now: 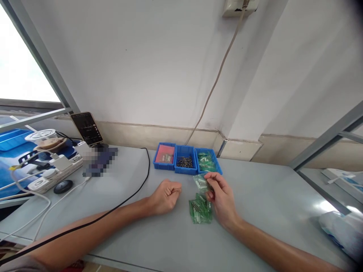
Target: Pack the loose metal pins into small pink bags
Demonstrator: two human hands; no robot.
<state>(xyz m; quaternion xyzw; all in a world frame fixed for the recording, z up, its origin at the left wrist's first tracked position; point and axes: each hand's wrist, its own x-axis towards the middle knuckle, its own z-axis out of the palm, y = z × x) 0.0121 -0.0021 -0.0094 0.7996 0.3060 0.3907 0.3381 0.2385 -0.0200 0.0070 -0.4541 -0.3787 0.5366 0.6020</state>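
Observation:
My right hand [222, 198] pinches a small clear bag of screws [200, 183] by its right edge, in front of the blue bins. Just below it, a pile of green-tinted bags [200, 209] with metal screws inside lies on the grey table. To the left, my left hand [166, 197] rests closed in a fist; whatever it may hold is hidden. Behind the hands stand three blue bins side by side. The left bin [163, 166] has a pink sheet and a small packet, the middle bin [185, 170] loose screws, the right bin [217, 166] more green bags.
A black cable [133, 194] runs across the table and over my left forearm. At left are a power strip [56, 174], a black mouse [63, 186], a phone [87, 128] on a stand and a lidded cup [42, 136]. A white plastic bag [338, 228] lies far right.

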